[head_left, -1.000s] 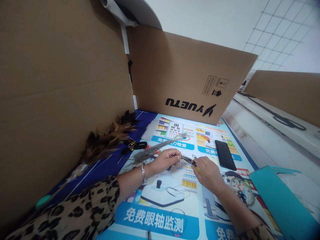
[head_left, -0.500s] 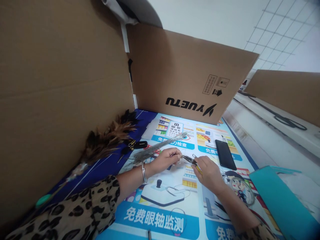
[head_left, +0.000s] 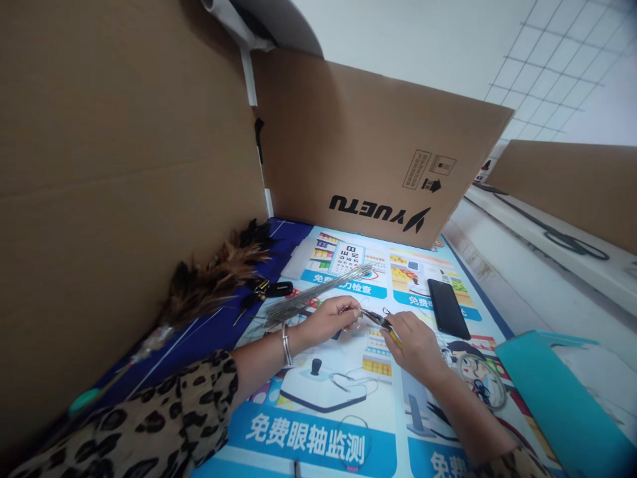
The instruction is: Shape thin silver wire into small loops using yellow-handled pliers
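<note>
My left hand [head_left: 329, 320] pinches a thin piece of wire [head_left: 354, 316] just above the printed poster mat [head_left: 318, 431]. My right hand [head_left: 415, 344] grips small pliers [head_left: 378, 320] with a yellow handle, their jaws pointing left at the wire beside my left fingertips. A bundle of straight thin wires [head_left: 318, 292] lies on the mat just behind my left hand. Several bent wire shapes [head_left: 348, 382] lie on the mat in front of my hands.
A feather duster [head_left: 209, 282] and a black key fob [head_left: 279, 289] lie at the left. A black phone [head_left: 448, 307] lies to the right of my hands, a teal folder [head_left: 562, 398] further right. Cardboard walls [head_left: 378, 146] stand at the left and back.
</note>
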A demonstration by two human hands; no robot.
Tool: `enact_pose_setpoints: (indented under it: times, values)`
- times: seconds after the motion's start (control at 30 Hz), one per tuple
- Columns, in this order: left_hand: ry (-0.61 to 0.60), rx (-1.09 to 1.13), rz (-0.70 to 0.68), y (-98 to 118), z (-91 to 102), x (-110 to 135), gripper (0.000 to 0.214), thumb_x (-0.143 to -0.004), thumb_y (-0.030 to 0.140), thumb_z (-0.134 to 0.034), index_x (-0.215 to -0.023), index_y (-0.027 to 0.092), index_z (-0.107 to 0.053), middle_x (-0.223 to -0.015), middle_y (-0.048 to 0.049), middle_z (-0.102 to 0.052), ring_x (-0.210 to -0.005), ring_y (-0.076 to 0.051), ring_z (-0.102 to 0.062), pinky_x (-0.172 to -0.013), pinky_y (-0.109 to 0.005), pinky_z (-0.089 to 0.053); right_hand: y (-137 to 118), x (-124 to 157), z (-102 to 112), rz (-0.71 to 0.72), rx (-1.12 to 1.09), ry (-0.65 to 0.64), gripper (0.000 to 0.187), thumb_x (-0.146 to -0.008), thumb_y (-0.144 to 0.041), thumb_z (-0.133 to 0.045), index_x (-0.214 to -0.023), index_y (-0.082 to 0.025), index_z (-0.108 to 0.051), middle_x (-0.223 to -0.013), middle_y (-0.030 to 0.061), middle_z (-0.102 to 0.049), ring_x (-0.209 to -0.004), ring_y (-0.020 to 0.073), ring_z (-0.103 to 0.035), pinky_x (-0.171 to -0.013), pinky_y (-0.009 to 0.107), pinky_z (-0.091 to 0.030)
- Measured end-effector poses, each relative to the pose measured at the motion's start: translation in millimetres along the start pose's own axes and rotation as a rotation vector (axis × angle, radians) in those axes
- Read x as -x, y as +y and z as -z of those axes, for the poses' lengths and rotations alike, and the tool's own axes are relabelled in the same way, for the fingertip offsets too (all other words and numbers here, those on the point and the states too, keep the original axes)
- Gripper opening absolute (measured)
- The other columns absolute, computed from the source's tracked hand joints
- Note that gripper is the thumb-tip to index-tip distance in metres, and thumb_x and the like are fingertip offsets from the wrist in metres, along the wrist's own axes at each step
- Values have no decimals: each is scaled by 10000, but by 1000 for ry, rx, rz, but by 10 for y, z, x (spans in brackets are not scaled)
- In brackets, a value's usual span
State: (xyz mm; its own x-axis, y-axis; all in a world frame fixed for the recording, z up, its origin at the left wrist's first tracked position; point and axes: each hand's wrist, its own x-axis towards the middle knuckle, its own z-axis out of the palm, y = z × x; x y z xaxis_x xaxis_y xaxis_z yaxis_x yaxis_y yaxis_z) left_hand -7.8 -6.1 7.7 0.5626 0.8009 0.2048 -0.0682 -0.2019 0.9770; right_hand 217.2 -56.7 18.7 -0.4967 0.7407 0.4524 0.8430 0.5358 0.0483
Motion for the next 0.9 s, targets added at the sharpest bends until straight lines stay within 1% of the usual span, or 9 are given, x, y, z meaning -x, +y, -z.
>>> enact_pose_setpoints:
  times: [0.2,0.53,0.9]
  values:
    - [-10,-10,0,9,-1,-3,249,-837,370,-477,-791,135,-544,-646,11,-502,-572,-83,-451,-555,-203,-364,-7,4,-7,1,21,-18,232,-867,-295,-466,-1011,-139,-559,-897,102,-582,-882,215,-521,-756,335,-425]
    - [-43,19,-5,16,6,3,224,-840,344,-481,-798,132,-539,-658,9,-495,-597,-87,-454,-568,-205,-357,-28,-3,18,13,50,-21,222,-879,-290,-449,-1002,-143,-561,-864,93,-576,-869,202,-521,-738,310,-416]
    - [-38,12,13,9,15,0,219,-832,342,-491,-789,134,-540,-654,7,-500,-591,-87,-455,-563,-204,-355,-24,2,10,14,72,-16,219,-877,-289,-451,-997,-143,-562,-862,92,-576,-863,200,-517,-734,307,-408]
